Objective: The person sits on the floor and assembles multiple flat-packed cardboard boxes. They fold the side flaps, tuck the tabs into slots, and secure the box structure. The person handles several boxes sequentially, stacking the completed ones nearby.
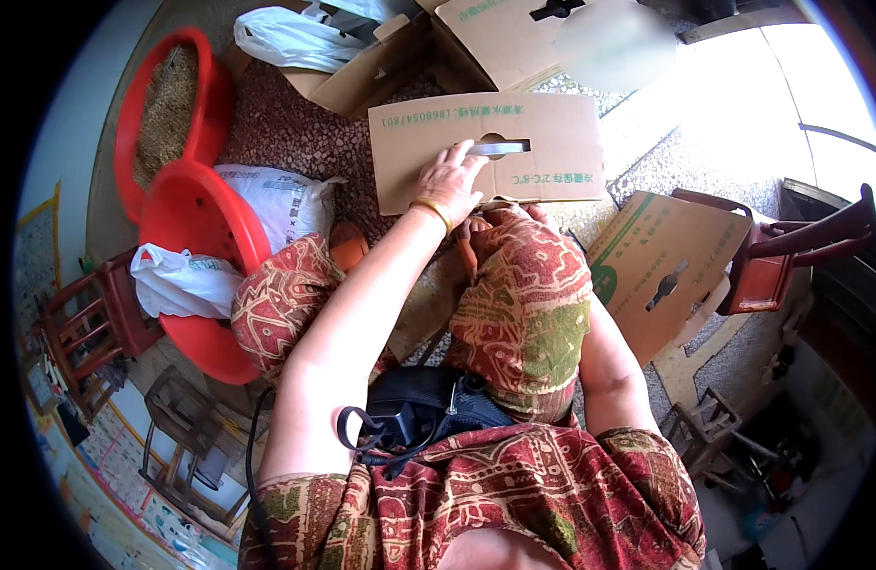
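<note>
In front of my knees stands a brown cardboard box [428,123] with green print. A pale plastic carry handle [499,148] sits across the dark cut-out in its face. My left hand [449,182], a yellow bangle at its wrist, lies on that face with fingers stretched out, fingertips at the handle's left end. Only a bit of my right hand [538,218] shows at the box's near edge. My right knee hides most of it, so what its fingers do cannot be made out.
A second flat-looking carton [637,256] leans by a red-brown stool [756,271] on the right. Open boxes [371,71] with white plastic bags stand ahead. Red tubs [205,204], one holding grain-like stuff, a white sack [281,204] and wooden chairs [101,323] are left.
</note>
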Demonstrator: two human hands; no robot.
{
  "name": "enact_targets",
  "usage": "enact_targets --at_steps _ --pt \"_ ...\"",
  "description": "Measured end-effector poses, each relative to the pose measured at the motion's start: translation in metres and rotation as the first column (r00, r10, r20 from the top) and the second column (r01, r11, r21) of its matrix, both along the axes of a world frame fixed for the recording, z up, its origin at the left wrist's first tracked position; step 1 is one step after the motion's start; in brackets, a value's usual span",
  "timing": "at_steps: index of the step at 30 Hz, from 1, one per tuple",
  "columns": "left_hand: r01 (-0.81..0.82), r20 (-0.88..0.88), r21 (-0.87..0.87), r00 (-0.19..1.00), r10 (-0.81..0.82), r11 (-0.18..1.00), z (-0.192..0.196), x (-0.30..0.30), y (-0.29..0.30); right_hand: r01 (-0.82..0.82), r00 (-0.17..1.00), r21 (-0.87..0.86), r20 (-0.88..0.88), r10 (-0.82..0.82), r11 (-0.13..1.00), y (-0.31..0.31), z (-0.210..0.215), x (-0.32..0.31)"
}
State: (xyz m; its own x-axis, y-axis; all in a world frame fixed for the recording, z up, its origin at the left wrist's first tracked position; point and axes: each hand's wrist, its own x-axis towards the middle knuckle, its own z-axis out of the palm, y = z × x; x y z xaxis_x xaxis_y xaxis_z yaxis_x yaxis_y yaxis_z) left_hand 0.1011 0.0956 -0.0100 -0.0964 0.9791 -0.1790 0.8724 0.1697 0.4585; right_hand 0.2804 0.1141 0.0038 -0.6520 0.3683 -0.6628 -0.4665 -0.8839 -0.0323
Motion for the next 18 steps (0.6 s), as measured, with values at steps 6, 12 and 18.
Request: enact_targets --at_steps 6,12,18 --pt "0.052 -0.069 -0.169 0.996 -0.064 0.984 0.011 0.015 0.014 -0.017 1.000 0.008 -0.009 0.017 1.000 -0.001 0.013 0.001" --pt "0.088 -0.116 -0.250 0.986 -0.120 0.964 0.018 0.018 0.023 -0.165 0.985 0.117 0.068 0.158 0.979 -0.004 0.009 0.000" --pt "0.082 -0.070 -0.170 0.993 -0.095 0.982 0.005 0.004 0.005 -0.575 0.804 0.454 0.467 0.368 0.681 -0.001 0.008 0.003"
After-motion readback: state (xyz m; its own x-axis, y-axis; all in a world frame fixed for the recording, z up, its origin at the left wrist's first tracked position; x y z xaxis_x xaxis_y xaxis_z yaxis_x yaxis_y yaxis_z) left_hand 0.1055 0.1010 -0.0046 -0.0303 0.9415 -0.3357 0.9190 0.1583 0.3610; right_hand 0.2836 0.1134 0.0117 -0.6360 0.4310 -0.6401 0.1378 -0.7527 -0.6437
